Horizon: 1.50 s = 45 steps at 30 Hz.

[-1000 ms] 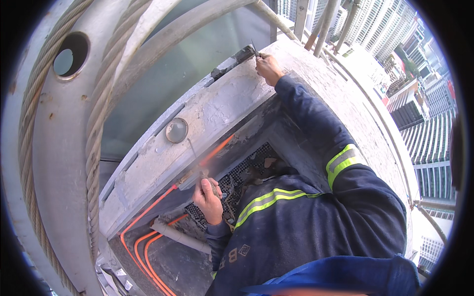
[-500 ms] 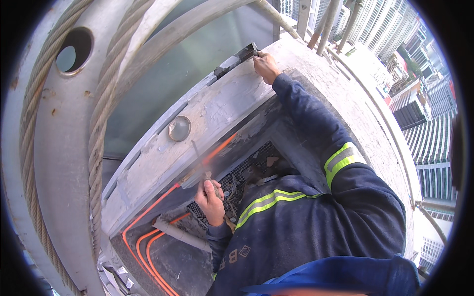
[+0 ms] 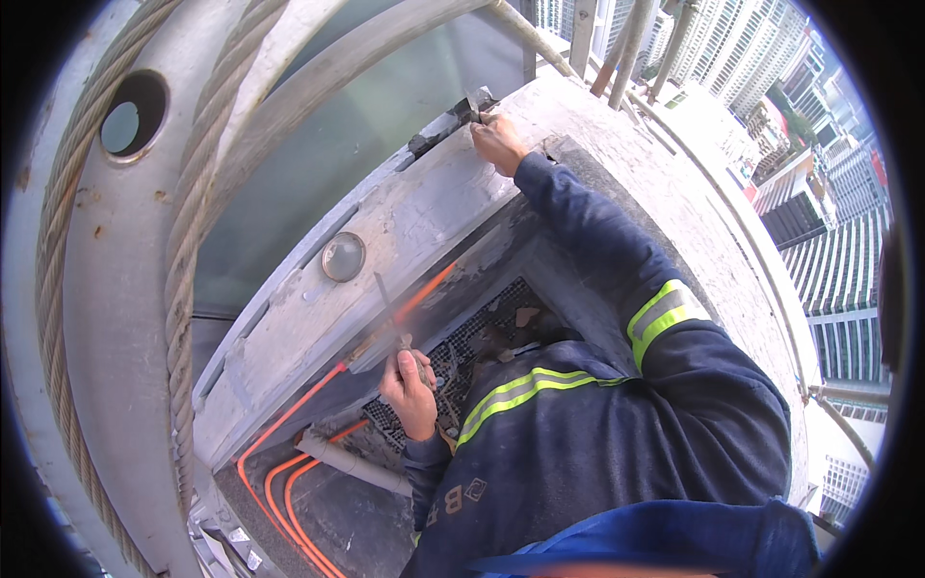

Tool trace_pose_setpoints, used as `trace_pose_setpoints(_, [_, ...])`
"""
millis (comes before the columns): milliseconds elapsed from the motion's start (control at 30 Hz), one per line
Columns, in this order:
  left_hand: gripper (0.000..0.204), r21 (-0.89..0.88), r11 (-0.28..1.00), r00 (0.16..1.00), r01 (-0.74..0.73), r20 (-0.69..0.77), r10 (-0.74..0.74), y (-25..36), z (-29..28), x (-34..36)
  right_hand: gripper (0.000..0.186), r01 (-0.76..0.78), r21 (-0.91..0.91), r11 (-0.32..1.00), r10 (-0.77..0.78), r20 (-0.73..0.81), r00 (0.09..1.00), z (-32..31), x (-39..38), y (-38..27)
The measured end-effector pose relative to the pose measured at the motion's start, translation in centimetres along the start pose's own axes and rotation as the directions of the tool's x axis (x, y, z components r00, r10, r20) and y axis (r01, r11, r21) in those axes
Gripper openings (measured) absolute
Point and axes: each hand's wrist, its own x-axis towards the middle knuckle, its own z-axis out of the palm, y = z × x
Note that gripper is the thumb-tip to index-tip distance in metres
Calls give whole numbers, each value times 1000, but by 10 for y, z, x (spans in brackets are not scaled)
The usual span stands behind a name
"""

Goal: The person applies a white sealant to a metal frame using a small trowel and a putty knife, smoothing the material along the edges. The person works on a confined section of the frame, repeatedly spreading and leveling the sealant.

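My right hand (image 3: 499, 144) is closed on a scraper (image 3: 475, 102), its pale flat blade at the dark, ragged joint (image 3: 434, 132) between the glass panel (image 3: 328, 164) and the grey-white ledge (image 3: 414, 207). The scraper's handle is mostly hidden by the fingers. Lower down, my left hand (image 3: 409, 395) grips a thin-bladed hand tool (image 3: 389, 303) upright, the blade pointing up in front of the ledge. Whether that blade touches anything I cannot tell. A round glass-covered light fitting (image 3: 343, 257) sits in the ledge between the hands and the far left end.
Below the ledge, orange conduits (image 3: 289, 486) and a grey pipe (image 3: 356, 464) run through a recess with a black grid mat (image 3: 515, 299) and debris. Thick wire ropes (image 3: 193, 222) pass a steel plate (image 3: 106, 289) at left. Metal tubes (image 3: 631, 53) stand at the far right, high above buildings.
My right hand has shifted slightly left along the joint, and the scraper's blade now shows lighter and more upright. The left hand holds nearly still. The view has moved slightly.
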Motion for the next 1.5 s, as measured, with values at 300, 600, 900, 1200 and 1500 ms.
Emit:
trace_pose_setpoints(300, [39, 0, 1000, 1000, -4, -24, 4, -1, 2, 0, 30, -612, 358, 705, 578, 209, 788, -46, -2, -124])
trace_pose_setpoints(600, [40, 8, 1000, 1000, -12, -22, 12, 0, -1, -2, 26, -337, 570, 750, 315, 140, 939, -45, -6, -27])
trace_pose_setpoints(900, [39, 5, 1000, 997, -2, -71, 3, 2, 3, -4, 24, -323, 534, 781, 301, 130, 945, -46, 18, 38])
trace_pose_setpoints(1200, [40, 17, 1000, 998, 14, -58, -13, 5, 3, -5, 29, -474, 523, 708, 465, 159, 871, -48, 12, -21])
trace_pose_setpoints(1500, [39, 31, 999, 999, 9, -50, -7, 2, 4, -4, 26, -576, 617, 536, 601, 200, 774, -64, 9, -69])
